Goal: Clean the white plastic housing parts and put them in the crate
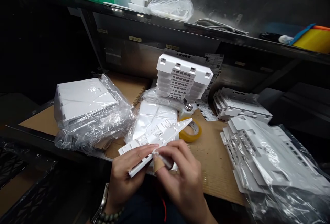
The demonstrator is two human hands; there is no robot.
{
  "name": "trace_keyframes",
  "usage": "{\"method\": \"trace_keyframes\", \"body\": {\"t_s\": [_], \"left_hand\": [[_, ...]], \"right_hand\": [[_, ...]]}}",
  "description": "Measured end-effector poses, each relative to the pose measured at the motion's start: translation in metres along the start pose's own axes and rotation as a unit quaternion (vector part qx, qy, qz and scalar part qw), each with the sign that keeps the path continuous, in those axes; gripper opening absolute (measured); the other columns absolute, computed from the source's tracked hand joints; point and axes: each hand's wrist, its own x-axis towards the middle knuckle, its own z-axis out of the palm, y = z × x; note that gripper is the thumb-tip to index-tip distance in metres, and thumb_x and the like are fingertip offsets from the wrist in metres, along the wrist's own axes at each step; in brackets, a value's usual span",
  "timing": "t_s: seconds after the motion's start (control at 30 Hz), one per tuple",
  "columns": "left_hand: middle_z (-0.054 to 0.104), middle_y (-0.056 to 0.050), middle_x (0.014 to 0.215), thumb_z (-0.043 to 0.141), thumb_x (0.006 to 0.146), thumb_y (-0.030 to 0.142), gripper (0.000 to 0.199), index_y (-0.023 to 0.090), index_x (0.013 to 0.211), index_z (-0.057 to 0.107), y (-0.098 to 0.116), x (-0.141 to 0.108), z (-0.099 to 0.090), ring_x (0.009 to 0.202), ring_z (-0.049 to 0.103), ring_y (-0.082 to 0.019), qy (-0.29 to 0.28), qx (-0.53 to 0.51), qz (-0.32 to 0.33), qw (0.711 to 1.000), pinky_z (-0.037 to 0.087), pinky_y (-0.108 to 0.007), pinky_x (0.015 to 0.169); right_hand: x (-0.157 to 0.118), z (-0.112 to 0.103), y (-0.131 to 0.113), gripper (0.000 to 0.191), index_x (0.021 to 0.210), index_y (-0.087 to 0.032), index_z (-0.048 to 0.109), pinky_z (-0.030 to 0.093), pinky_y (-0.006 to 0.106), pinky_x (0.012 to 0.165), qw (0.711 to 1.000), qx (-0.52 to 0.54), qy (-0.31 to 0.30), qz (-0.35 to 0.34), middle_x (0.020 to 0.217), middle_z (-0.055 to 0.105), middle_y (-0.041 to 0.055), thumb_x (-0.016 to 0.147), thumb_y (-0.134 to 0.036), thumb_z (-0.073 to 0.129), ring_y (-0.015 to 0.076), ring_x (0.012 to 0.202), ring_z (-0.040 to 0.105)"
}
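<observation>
My left hand (126,169) grips a white plastic housing panel (151,134) by its near edge, fingers on top. The panel is tilted, its ribbed side partly showing. At that same edge my right hand (184,172) is closed in a pinch, its thumb wrapped in a tan covering. Something small and whitish shows at the right fingertips, too blurred to name. Just beyond the panel lie a roll of yellowish tape (198,132) and a small white dispenser with a metal top (189,108). A pile of clear plastic bags (152,115) is partly hidden behind the panel.
A stack of white housings (184,72) stands at the back. Plastic-wrapped housings (86,98) sit left, with a bagged stack (268,151) right and more panels (239,103) behind it. A metal shelf (160,21) crosses above the cardboard-covered bench (219,169).
</observation>
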Motion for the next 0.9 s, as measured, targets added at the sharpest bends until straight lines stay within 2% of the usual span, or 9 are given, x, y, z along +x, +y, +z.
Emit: {"method": "trace_keyframes", "body": {"t_s": [0.1, 0.27, 0.37, 0.47, 0.57, 0.63, 0.7, 0.8, 0.9], "left_hand": [[0.079, -0.004, 0.118, 0.066, 0.092, 0.008, 0.038, 0.024, 0.126, 0.07, 0.0, -0.001, 0.0, 0.109, 0.075, -0.02, -0.006, -0.009, 0.0, 1.0, 0.058, -0.027, 0.099], [0.08, -0.001, 0.115, 0.07, 0.088, 0.003, 0.04, 0.027, 0.12, 0.073, -0.002, 0.002, -0.003, 0.106, 0.076, -0.018, -0.002, 0.003, -0.028, 1.0, 0.058, -0.026, 0.098], [0.081, -0.001, 0.114, 0.069, 0.09, 0.004, 0.037, 0.026, 0.12, 0.072, -0.007, 0.009, -0.007, 0.106, 0.076, -0.017, -0.048, -0.022, 0.002, 0.999, 0.056, -0.025, 0.102], [0.08, 0.0, 0.114, 0.067, 0.092, 0.007, 0.035, 0.027, 0.121, 0.072, -0.016, 0.012, -0.008, 0.119, 0.071, -0.019, -0.092, -0.055, 0.012, 0.994, 0.048, -0.033, 0.115], [0.062, -0.005, 0.148, 0.085, 0.083, 0.034, 0.061, 0.03, 0.138, 0.061, -0.023, 0.012, -0.003, 0.147, 0.046, -0.025, 0.051, -0.096, -0.116, 0.987, 0.032, -0.041, 0.127], [0.036, -0.007, 0.168, 0.076, 0.079, 0.067, 0.088, 0.031, 0.153, 0.045, -0.022, 0.015, 0.002, 0.155, 0.032, -0.028, 0.167, -0.2, -0.249, 0.933, 0.037, -0.042, 0.124], [0.034, -0.01, 0.169, 0.043, 0.086, 0.086, 0.091, 0.025, 0.153, 0.046, -0.015, 0.024, 0.005, 0.154, 0.033, -0.032, 0.154, -0.352, -0.365, 0.848, 0.048, -0.047, 0.115], [0.065, -0.019, 0.142, 0.025, 0.097, 0.068, 0.077, 0.013, 0.13, 0.067, -0.005, 0.041, 0.006, 0.14, 0.054, -0.039, 0.031, -0.496, -0.453, 0.74, 0.054, -0.056, 0.108], [0.077, -0.021, 0.114, 0.036, 0.097, 0.047, 0.057, 0.008, 0.121, 0.07, 0.0, 0.053, 0.005, 0.12, 0.069, -0.04, 0.029, -0.529, -0.485, 0.696, 0.056, -0.06, 0.104]], "right_hand": [[0.005, -0.007, 0.008, 0.017, 0.102, -0.02, 0.071, 0.055, 0.024, 0.067, 1.0, -0.003, -0.024, -0.007, 0.092, 0.066, 0.0031, 0.09, -0.01, 0.065, 0.0136, 0.076, 0.066], [0.018, -0.036, 0.034, 0.006, 0.098, -0.022, 0.07, 0.057, 0.027, 0.064, 0.988, -0.022, 0.101, 0.112, 0.103, 0.064, 0.0048, 0.095, -0.027, 0.068, 0.0154, 0.08, 0.066], [0.015, -0.041, 0.035, 0.017, 0.108, -0.024, 0.062, 0.059, 0.027, 0.054, 0.966, 0.166, 0.027, 0.195, 0.124, 0.065, 0.0085, 0.101, -0.039, 0.06, 0.0143, 0.075, 0.069], [0.006, -0.036, 0.032, 0.017, 0.109, -0.023, 0.057, 0.062, 0.03, 0.068, 0.948, 0.23, -0.037, 0.218, 0.111, 0.074, 0.0077, 0.104, -0.04, 0.055, 0.0168, 0.08, 0.072], [-0.004, -0.03, 0.033, 0.013, 0.109, -0.024, 0.058, 0.062, 0.033, 0.075, 0.954, 0.216, 0.061, 0.197, 0.097, 0.078, 0.0049, 0.104, -0.036, 0.055, 0.0189, 0.085, 0.074], [-0.012, -0.026, 0.036, 0.01, 0.111, -0.025, 0.058, 0.062, 0.032, 0.076, 0.959, 0.191, 0.134, 0.161, 0.097, 0.079, 0.0041, 0.105, -0.032, 0.055, 0.0191, 0.087, 0.076], [-0.021, -0.021, 0.037, 0.008, 0.111, -0.027, 0.059, 0.062, 0.033, 0.079, 0.965, 0.164, 0.159, 0.128, 0.098, 0.08, 0.0039, 0.104, -0.03, 0.056, 0.0196, 0.092, 0.077], [-0.036, -0.013, 0.034, 0.01, 0.11, -0.028, 0.061, 0.062, 0.036, 0.083, 0.971, 0.152, 0.132, 0.127, 0.1, 0.081, 0.0049, 0.102, -0.033, 0.058, 0.0219, 0.097, 0.077], [-0.047, -0.013, 0.03, 0.012, 0.11, -0.027, 0.062, 0.063, 0.032, 0.067, 0.967, 0.172, 0.055, 0.181, 0.11, 0.078, 0.0079, 0.103, -0.034, 0.056, 0.0204, 0.083, 0.077]]}}
